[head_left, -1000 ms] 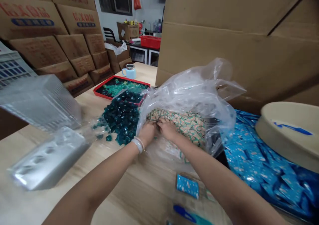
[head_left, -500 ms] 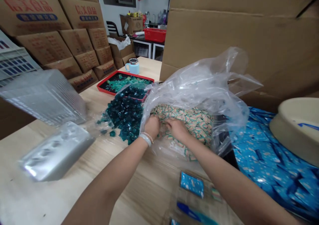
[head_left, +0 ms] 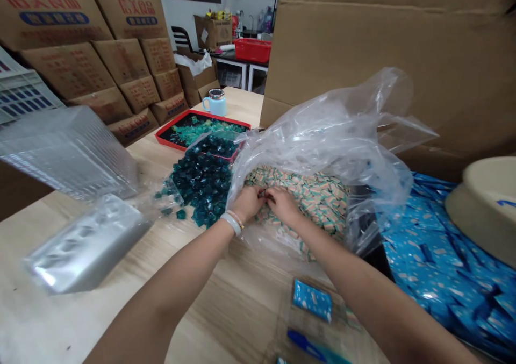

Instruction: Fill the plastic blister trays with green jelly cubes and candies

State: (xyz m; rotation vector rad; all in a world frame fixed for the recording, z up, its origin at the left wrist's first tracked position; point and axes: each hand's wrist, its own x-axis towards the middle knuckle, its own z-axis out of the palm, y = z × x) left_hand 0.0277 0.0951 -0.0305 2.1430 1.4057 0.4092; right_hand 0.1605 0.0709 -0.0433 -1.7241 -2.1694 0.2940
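Note:
My left hand [head_left: 246, 204] and my right hand [head_left: 282, 205] meet at the fingertips, both closed in a pinch. Anything between the fingers is too small to make out. Beneath them spreads a heap of small peach, white and green striped pieces [head_left: 318, 197] inside the mouth of a big clear plastic bag [head_left: 322, 143]. To the left of my left hand lies a pile of dark teal, glossy cubes [head_left: 203, 178], partly on clear plastic.
A red-rimmed tray [head_left: 169, 138] of green bits and a light blue mug [head_left: 216, 105] stand behind. At left are a clear plastic bin [head_left: 76, 149] and a stack of clear molded trays [head_left: 88, 243]. Blue packets [head_left: 435, 245] fill the right; a blue pen-like tool [head_left: 306, 345] lies in front.
My hands have come together, the right fingertips now meeting the left ones above the striped pieces. The whole view has shifted slightly; the surrounding things look unmoved.

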